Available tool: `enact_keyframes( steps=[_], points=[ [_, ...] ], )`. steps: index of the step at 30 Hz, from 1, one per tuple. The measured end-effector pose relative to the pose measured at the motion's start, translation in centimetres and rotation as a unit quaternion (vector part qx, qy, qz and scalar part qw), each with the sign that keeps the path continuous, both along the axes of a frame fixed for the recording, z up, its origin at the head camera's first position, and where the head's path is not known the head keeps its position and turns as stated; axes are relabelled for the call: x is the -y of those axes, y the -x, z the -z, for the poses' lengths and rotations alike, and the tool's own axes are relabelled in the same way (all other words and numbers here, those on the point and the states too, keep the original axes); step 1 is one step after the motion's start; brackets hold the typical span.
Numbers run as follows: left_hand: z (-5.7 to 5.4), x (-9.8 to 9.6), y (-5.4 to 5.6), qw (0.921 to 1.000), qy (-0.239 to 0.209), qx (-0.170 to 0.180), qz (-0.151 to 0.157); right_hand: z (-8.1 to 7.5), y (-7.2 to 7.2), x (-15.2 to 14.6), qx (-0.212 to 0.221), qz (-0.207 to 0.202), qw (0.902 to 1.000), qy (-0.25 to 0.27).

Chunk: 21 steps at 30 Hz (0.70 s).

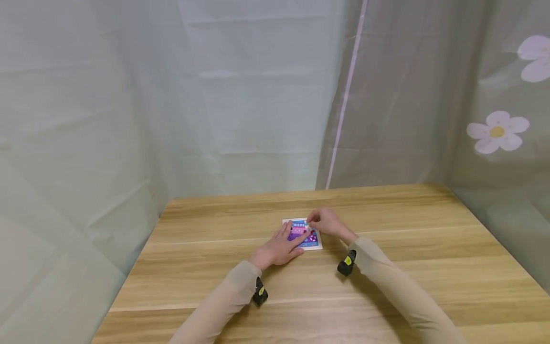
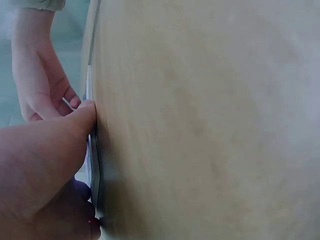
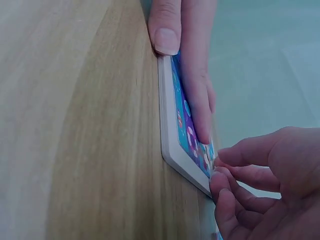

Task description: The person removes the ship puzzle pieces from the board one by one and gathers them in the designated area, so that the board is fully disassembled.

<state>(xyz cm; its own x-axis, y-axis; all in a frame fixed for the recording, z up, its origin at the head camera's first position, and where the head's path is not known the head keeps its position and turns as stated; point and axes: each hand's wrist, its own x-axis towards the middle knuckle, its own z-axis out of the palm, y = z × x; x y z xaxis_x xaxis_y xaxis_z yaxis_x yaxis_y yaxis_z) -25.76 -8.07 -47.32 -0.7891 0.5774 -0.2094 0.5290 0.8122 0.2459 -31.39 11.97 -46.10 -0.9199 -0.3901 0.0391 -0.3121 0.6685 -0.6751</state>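
Note:
A thin square picture board (image 1: pixel 316 248) lies flat on the table, its white border framing a pink, purple and blue printed scene. Spread fingers of my left hand (image 1: pixel 281 248) rest across its left and middle part, the thumb at the near edge. In the right wrist view, that thumb sits on the white rim (image 3: pixel 172 145). My right hand (image 1: pixel 328 223) is at the board's far right corner, with thumb and forefinger pinched together low over the picture. A small pale piece (image 1: pixel 307 223) shows at those fingertips; its kind cannot be made out.
The board lies on a wood-grain table (image 1: pixel 206 229), near its far side. Pale curtains (image 1: pixel 258 95) hang behind and on both sides, the right one with printed flowers (image 1: pixel 497 132). A black wrist camera (image 1: pixel 346 263) is strapped below each sleeve's cuff.

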Motion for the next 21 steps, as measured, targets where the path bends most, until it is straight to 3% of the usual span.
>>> enact_keyframes(
  steps=[21],
  points=[
    [-0.59, -0.13, -0.06, 0.9998, 0.007, 0.018, -0.003, 0.65, 0.47, 0.99, 0.05, 0.035, 0.9981, -0.004]
  ],
)
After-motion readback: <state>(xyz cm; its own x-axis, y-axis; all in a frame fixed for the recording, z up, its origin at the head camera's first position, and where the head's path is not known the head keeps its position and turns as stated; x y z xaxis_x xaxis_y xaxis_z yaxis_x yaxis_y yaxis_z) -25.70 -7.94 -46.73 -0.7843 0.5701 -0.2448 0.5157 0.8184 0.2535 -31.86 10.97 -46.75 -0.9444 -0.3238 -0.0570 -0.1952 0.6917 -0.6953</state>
